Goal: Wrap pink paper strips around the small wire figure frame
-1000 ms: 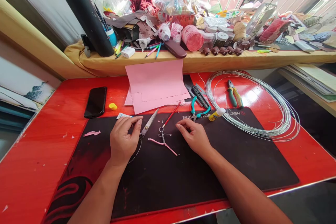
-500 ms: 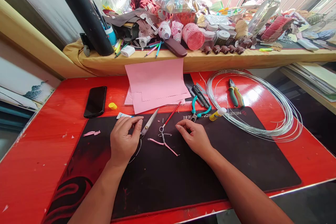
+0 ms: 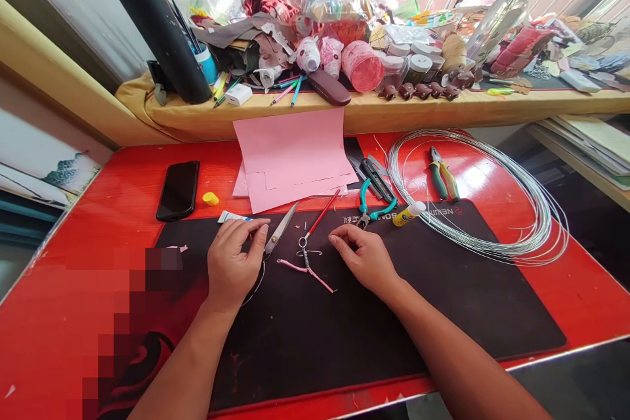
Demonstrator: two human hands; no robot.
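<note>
A small wire figure (image 3: 308, 264) with pink-wrapped legs and a ring at its top lies flat on the black mat (image 3: 344, 341), between my hands. My left hand (image 3: 235, 259) rests at its left with fingers curled and thumb close to the index finger, beside the scissors (image 3: 281, 230), whose handles are hidden under it. My right hand (image 3: 364, 252) rests at the right of the figure, fingers bent and drawn together. Nothing shows in either hand, but the fingertips are too small to tell. A red pencil-like stick (image 3: 322, 215) lies just above the figure's ring.
Pink sheets (image 3: 300, 151), a phone (image 3: 178, 190), a yellow cap (image 3: 210, 198), teal pliers (image 3: 365, 210), a cutter (image 3: 378, 178), a glue stick (image 3: 408, 213), coiled wire (image 3: 536, 223) and green-yellow pliers (image 3: 443, 177) surround the work area. A crowded sill (image 3: 295, 119) runs behind.
</note>
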